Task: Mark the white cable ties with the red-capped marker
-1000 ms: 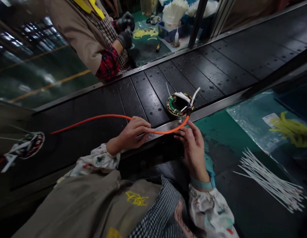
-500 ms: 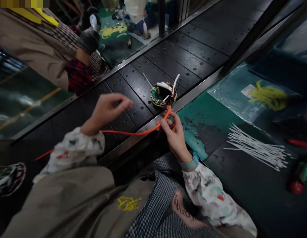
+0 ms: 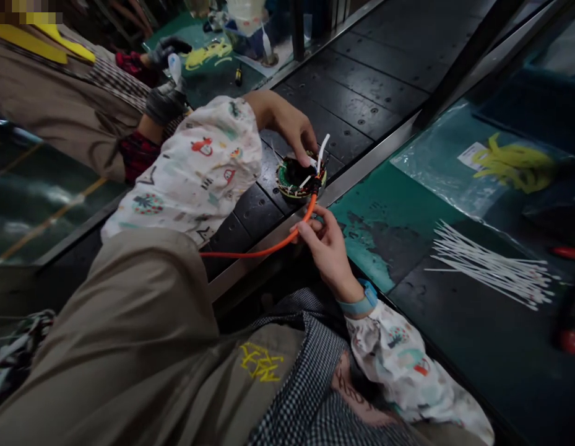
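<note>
A ring-shaped motor stator [image 3: 286,181] with a green inner board, coloured windings and white sleeves sits on the black slatted conveyor, by its near metal edge. From above, my left hand [image 3: 287,124] takes the stator's far rim, thumb toward the central hole and fingers bent over the outside; some fingertips are hidden. An orange cable [image 3: 259,253] leaves the near side of the stator and bends away to the left. Just below that joint, my right hand [image 3: 328,244] pinches the cable between thumb and fingers.
White cable ties [image 3: 494,263] lie fanned out on the green-black bench at right, near a plastic bag with yellow strips [image 3: 512,164]. A co-worker's gloved hand [image 3: 164,102] is across the conveyor [image 3: 352,93]. A dark post [image 3: 468,59] slants up at right.
My left hand has moved from left of the stator, over the conveyor, onto the stator's far rim. My right hand keeps its hold on the cable. The view has shifted slightly.
</note>
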The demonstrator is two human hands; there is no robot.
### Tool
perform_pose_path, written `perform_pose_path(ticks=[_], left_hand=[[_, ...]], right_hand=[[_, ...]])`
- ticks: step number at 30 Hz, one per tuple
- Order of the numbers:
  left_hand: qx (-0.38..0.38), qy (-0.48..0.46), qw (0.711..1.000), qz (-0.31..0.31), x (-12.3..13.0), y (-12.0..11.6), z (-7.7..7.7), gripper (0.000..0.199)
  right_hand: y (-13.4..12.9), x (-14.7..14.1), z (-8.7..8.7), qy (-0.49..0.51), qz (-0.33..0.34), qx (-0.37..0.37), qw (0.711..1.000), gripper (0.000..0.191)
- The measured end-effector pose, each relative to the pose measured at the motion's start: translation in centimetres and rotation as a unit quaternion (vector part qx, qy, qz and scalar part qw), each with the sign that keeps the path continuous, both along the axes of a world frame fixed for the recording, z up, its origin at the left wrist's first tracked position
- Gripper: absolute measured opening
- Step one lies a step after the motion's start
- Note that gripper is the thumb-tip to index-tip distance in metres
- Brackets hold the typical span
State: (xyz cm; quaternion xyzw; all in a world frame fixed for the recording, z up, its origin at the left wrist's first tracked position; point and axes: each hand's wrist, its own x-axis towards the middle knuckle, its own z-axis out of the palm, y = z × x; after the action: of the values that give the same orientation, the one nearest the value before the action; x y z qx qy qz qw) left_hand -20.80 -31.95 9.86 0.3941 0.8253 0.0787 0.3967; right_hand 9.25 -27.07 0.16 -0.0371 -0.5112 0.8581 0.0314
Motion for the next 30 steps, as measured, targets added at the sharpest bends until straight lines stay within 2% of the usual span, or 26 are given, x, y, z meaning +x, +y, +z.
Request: perform_pose_path(ticks=[2, 5, 10, 12, 15, 18, 20, 23, 27, 30], left_hand=[[-0.019, -0.054, 0.998, -0.016, -0.2, 0.3, -0.5, 0.051], [-0.009, -0.081, 0.996, -0.021, -0.4, -0.2, -1.5, 0.047], [0.061, -0.094, 0.993, -0.025, -0.5, -2.5, -3.0, 0.094], [0.078, -0.100, 0.992, -0.022, -0.7, -3.6, -3.3, 0.100], [0.119, -0.090, 0.989, 0.000, -0.6, -5.8, -3.5, 0.091], [0.207, -0.018, 0.977, 0.047, 0.8, -8.8, -3.5, 0.075], [0.277, 0.056, 0.956, 0.082, 2.8, -11.0, -3.6, 0.065], [0.385, 0.147, 0.894, 0.175, 6.6, -14.1, -4.2, 0.063], [0.443, 0.199, 0.825, 0.289, 11.3, -16.8, -5.9, 0.061], [0.468, 0.231, 0.786, 0.332, 13.7, -17.8, -7.2, 0.057]], right_hand=[[0.0, 0.0, 0.0, 0.004, 0.005, -0.001, 1.000, 0.052], [0.1, -0.2, -0.2, 0.013, 0.005, -0.001, 1.000, 0.051], [-0.3, -1.1, -1.2, 0.021, -0.001, 0.005, 1.000, 0.053], [-0.4, -1.3, -1.7, 0.023, -0.009, 0.028, 0.999, 0.054], [-0.4, -1.2, -2.4, 0.024, -0.014, 0.096, 0.995, 0.051], [-0.2, -0.6, -2.7, 0.027, -0.011, 0.168, 0.985, 0.051], [-0.1, -0.3, -2.7, 0.026, -0.011, 0.213, 0.977, 0.053], [0.0, -0.1, -2.4, 0.026, -0.006, 0.276, 0.961, 0.054], [-0.1, -0.4, -1.8, 0.054, 0.007, 0.314, 0.948, 0.053], [-0.2, -0.5, -1.6, 0.071, 0.015, 0.328, 0.942, 0.053]])
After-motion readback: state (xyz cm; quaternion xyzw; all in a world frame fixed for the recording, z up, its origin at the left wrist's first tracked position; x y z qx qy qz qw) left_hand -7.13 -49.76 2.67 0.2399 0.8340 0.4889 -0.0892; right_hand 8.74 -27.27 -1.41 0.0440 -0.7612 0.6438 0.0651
